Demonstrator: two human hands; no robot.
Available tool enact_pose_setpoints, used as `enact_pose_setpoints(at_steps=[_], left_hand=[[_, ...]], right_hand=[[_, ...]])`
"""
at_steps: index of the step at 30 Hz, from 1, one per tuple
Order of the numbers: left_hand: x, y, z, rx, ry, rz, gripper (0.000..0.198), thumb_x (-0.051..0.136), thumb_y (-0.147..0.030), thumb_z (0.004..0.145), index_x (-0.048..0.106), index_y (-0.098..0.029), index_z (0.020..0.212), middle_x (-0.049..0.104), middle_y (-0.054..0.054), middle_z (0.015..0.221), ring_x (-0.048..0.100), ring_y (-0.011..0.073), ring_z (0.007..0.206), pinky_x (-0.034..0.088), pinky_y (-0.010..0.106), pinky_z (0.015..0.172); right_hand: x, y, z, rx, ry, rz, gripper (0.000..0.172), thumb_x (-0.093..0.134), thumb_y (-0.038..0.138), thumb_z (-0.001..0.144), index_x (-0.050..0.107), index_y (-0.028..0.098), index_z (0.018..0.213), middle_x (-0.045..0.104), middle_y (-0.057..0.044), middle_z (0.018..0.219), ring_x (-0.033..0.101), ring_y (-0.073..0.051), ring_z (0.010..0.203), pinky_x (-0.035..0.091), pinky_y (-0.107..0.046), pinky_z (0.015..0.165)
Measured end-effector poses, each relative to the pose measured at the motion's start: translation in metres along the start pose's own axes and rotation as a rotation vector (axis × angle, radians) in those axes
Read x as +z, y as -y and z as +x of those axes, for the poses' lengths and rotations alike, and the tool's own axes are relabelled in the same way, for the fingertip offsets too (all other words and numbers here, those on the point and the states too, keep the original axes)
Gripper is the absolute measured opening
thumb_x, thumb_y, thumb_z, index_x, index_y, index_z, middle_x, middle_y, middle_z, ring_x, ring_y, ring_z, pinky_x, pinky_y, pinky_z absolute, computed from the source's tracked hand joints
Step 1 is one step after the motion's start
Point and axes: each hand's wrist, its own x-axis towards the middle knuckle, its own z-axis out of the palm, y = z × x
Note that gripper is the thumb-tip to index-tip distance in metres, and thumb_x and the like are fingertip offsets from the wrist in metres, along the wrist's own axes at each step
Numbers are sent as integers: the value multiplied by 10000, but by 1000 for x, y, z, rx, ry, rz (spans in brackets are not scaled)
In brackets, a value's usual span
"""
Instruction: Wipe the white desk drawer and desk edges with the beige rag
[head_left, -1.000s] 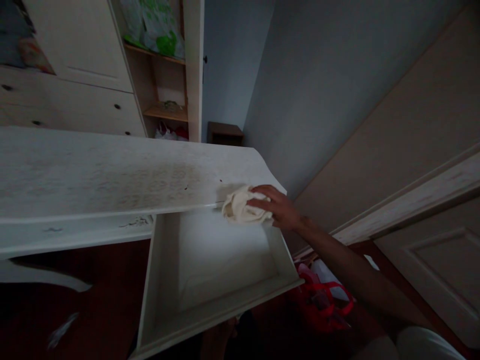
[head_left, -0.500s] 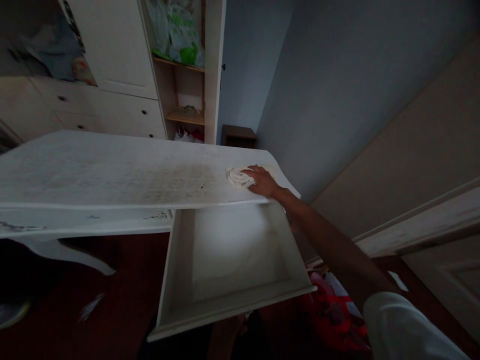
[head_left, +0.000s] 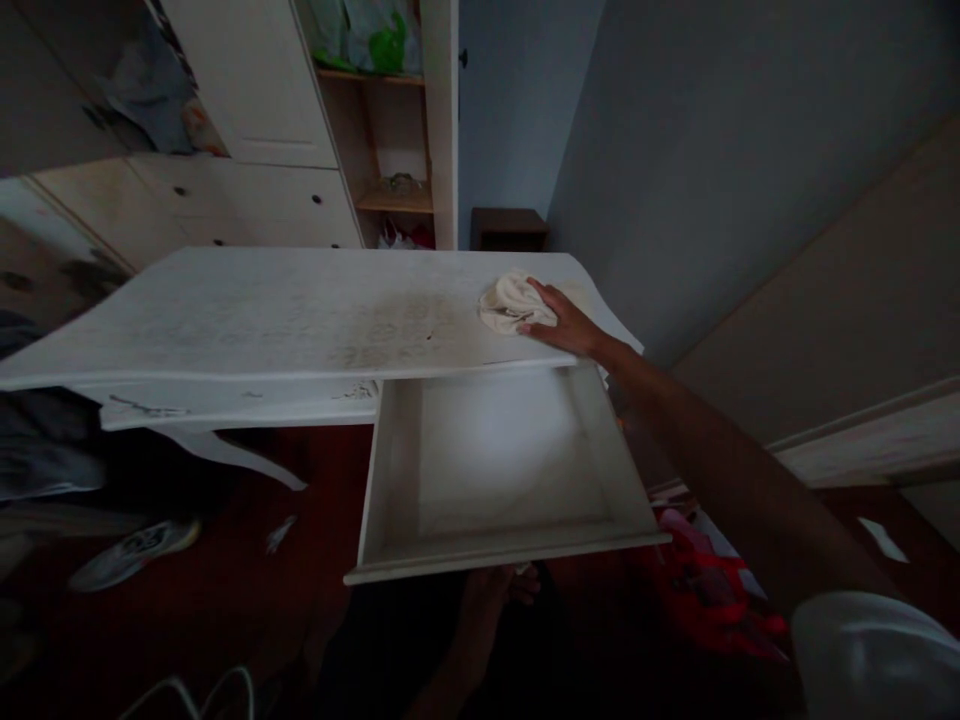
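Note:
A bunched cream cloth (head_left: 504, 305) lies on the right part of a white tabletop (head_left: 285, 290). My right hand (head_left: 566, 320) grips the cloth's right side, thumb toward the near edge and fingers over the far side. Grey-brown smudges mark the tabletop left of the cloth. Below the table's front edge, a pale drawer (head_left: 517, 460) is pulled out, with nothing visible inside. My left hand (head_left: 487, 590) is low, just under the drawer's front panel. Its fingers look curled around a small pale bit that I cannot make out; the drawer and shadow partly hide them.
A white cabinet (head_left: 259, 190) with open shelves stands behind the table, plastic bags (head_left: 375, 35) on a shelf. A small brown box-like unit (head_left: 510, 225) sits by the wall. Red bags (head_left: 709, 590) lie on the floor at right, a shoe (head_left: 135, 555) at left.
The view has shifted, so the table appears higher and further right. The cloth has become more bunched under my right hand. More of my left hand shows below the drawer.

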Motion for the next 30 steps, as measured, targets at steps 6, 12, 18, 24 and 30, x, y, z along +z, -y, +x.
enact_pose_setpoints(at_steps=[6, 12, 18, 24, 30], left_hand=[[9, -21, -5, -39, 41, 20, 666, 739, -705, 619, 728, -70, 819, 734, 185, 816, 693, 250, 676, 530, 356, 635], [23, -42, -4, 49, 56, 29, 537, 696, -616, 754, 736, -90, 852, 734, 131, 807, 670, 193, 666, 520, 323, 668], [33, -64, 21, 62, 49, -24, 579, 744, -625, 693, 718, -72, 862, 732, 127, 795, 669, 193, 672, 523, 323, 670], [45, -87, 56, 127, 40, -33, 575, 739, -620, 702, 712, -66, 851, 732, 123, 782, 666, 167, 653, 520, 281, 644], [55, -110, 101, 198, -59, -74, 644, 776, -650, 611, 704, -54, 844, 723, 112, 730, 658, 156, 607, 519, 254, 591]], right_hand=[[5, -4, 0, 1, -25, -55, 950, 654, 621, 764, 281, 208, 1533, 349, -124, 1538, 264, -340, 1439, 209, -550, 1176], [5, -6, 0, -34, -35, -45, 929, 662, 598, 762, 293, 203, 1519, 388, -144, 1496, 332, -328, 1394, 256, -550, 1154], [6, -9, -2, -76, -59, -23, 932, 648, 616, 763, 310, 164, 1504, 390, -170, 1481, 349, -319, 1379, 264, -515, 1156], [8, -10, -3, -58, -75, -27, 924, 668, 560, 760, 309, 144, 1503, 378, -183, 1479, 320, -327, 1397, 258, -508, 1162], [14, -6, -4, -34, -125, -76, 852, 668, 470, 776, 324, 174, 1496, 406, -173, 1462, 355, -346, 1371, 288, -542, 1139]])
